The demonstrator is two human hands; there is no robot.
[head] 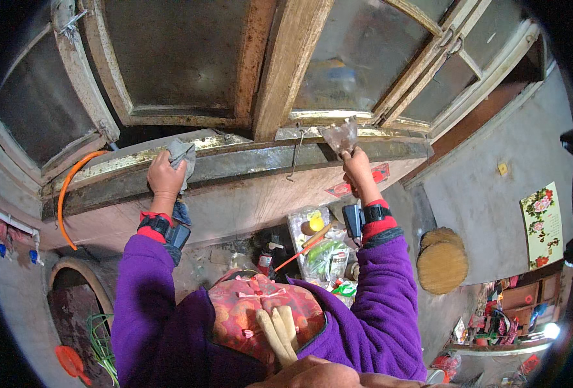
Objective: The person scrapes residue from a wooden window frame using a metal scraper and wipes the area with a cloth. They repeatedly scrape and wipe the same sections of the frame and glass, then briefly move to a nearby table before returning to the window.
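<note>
My left hand [164, 175] grips a crumpled grey cloth [183, 157] on the dark window sill [240, 165]. In my right hand [357, 169] is a scraper [340, 136] with a wide, stained blade, its handle mostly hidden by my fingers. The blade lies over the sill near the foot of the wooden window frame [332, 115]; contact with the frame is hard to tell. A thin metal window hook [296, 156] hangs over the sill between my hands. Dusty glass panes [179, 58] stand above, in worn frames with peeling paint.
An orange hose [63, 196] drapes over the sill at left. Below are a cluttered table [296, 228] with bagged green vegetables [322, 257], a red-labelled bottle [265, 259] and an opening with a rounded rim [80, 262]. Round woven lids [442, 266] lean on the right wall.
</note>
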